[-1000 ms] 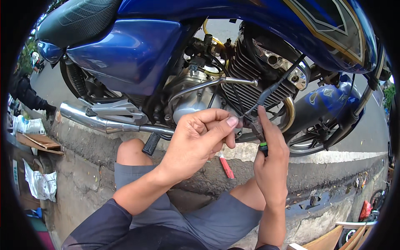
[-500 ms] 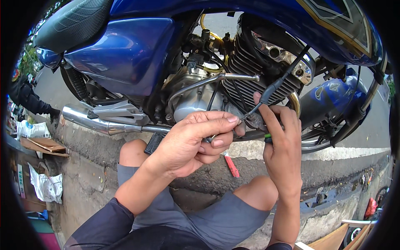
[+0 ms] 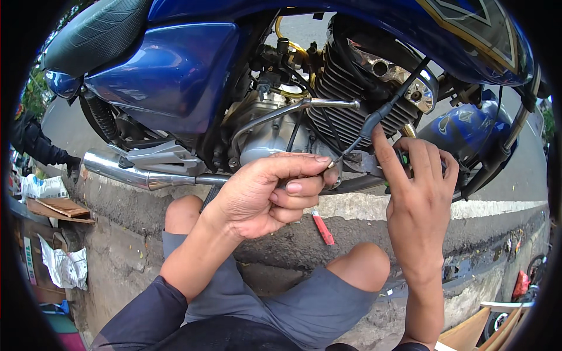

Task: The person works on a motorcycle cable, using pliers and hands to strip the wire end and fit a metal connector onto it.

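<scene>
A black cable with a thick rubber sleeve (image 3: 377, 120) runs down in front of the motorcycle engine's finned cylinder (image 3: 336, 117). My left hand (image 3: 266, 196) is closed, pinching the cable's thin lower end between thumb and fingers. My right hand (image 3: 418, 202) is just right of it, with the index finger reaching up to the lower part of the sleeve. Its other fingers curl over a small black-and-green object (image 3: 404, 158), mostly hidden by the hand, so its kind cannot be made out. The kick-start lever (image 3: 316, 104) sits above my left hand.
The blue motorcycle (image 3: 164, 76) fills the far side, its chrome exhaust (image 3: 140, 169) low at the left. A red-handled tool (image 3: 322, 228) lies on the ground between my knees. Wooden boards (image 3: 64, 209) and white plastic bags (image 3: 64, 260) lie at the left. A person's leg (image 3: 44, 143) shows far left.
My right hand has shifted right and its fingers have spread somewhat from the cable. The black-and-green object moved up and right with it. My left hand keeps its pinch on the cable end.
</scene>
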Available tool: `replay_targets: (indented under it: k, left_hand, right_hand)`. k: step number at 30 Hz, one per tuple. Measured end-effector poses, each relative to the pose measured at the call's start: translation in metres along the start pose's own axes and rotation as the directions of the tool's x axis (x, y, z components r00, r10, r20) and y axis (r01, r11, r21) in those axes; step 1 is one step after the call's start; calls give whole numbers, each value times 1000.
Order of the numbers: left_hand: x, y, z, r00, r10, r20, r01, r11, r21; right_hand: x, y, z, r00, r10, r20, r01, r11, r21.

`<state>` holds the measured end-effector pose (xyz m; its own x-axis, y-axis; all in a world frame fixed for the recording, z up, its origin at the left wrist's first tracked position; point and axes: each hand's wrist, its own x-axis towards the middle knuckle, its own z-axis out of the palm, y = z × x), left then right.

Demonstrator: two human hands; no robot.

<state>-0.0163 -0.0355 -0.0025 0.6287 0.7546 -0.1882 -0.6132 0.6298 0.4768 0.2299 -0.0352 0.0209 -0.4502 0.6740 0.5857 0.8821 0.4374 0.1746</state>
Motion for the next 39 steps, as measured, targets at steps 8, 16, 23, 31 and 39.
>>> replay_targets:
  k: [8, 16, 23, 31, 39]
  left_hand:
    - [-2, -4, 11, 987, 101, -128, -71, 972, 222]
    - [0, -15, 18, 927, 357, -114, -217, 759, 614]
    - [10, -29, 11, 800, 592, 99, -359, 339, 870]
    - [29, -40, -9, 516, 648, 561, -460, -343, 819]
    - [42, -37, -31, 437, 460, 773, -418, -657, 627]
  right_hand:
    - [2, 1, -10, 997, -51, 51, 52, 999, -16]
    - [2, 7, -19, 987, -119, 108, 117, 993, 25]
    - [1, 5, -36, 944, -40, 327, -11, 988, 153]
    - [-9, 22, -27, 876, -12, 482, -282, 799, 531]
    - [-6, 46, -10, 489, -267, 830, -781, 288, 553]
